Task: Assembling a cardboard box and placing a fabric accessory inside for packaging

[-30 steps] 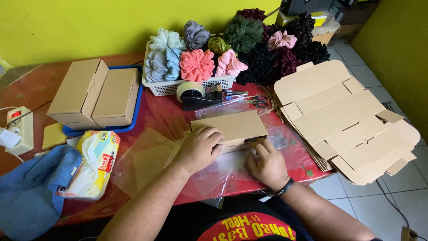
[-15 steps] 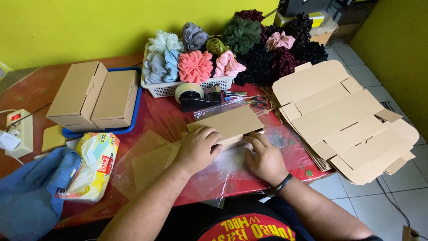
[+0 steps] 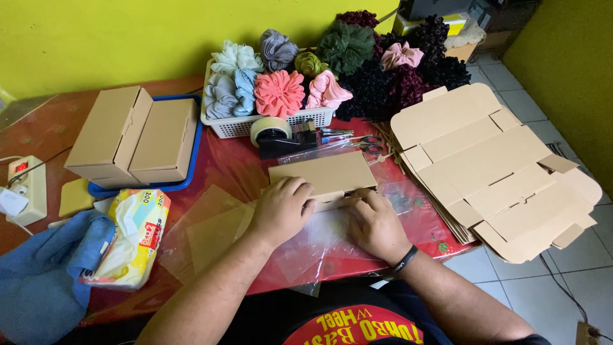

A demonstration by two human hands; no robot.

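A small brown cardboard box (image 3: pixel 322 174) lies on the red table in front of me, resting on a clear plastic sheet (image 3: pixel 306 246). My left hand (image 3: pixel 279 209) presses on its near left edge, fingers curled over the lid. At the near right edge my right hand (image 3: pixel 375 223) pushes against the box's front flap; a black band circles that wrist.
Two closed cardboard boxes (image 3: pixel 131 135) sit on a blue tray at the left. A white basket (image 3: pixel 246 126) holds coloured scrunchies, with dark ones heaped beside it. A tape dispenser (image 3: pixel 276 136) and scissors (image 3: pixel 357 139) lie behind the box. Flat box blanks (image 3: pixel 495 166) are stacked right. A tissue pack (image 3: pixel 131 233) and blue cloth (image 3: pixel 45 275) lie left.
The box's far side has tilted up slightly and both hands have shifted closer to its near edge; the right hand moved in against the front flap.
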